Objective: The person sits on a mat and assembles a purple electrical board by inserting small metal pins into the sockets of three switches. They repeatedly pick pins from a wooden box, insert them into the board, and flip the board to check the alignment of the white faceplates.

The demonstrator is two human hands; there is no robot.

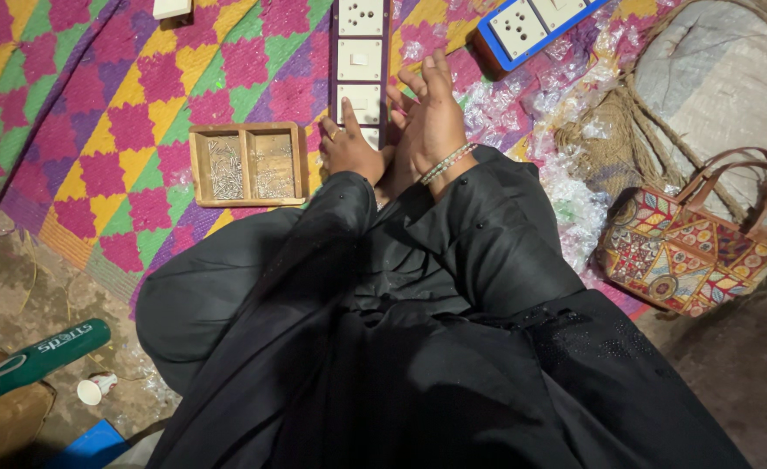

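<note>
Both hands sit at the near end of a long switch board (360,65) with white sockets and switches. Left hand (348,148) is curled against the board's lower left edge, thumb up along it; can't tell if it actually grips anything. Right hand (431,122) is just right of the board, fingers loosely spread and open, holding nothing I can see. Just left of the left hand there's a wooden tray (246,164) of small screws. Up and right of the right hand lies a blue board (535,30), with clear wrappers (566,187) scattered right of it, and a patterned bag (683,247) further right.
</note>
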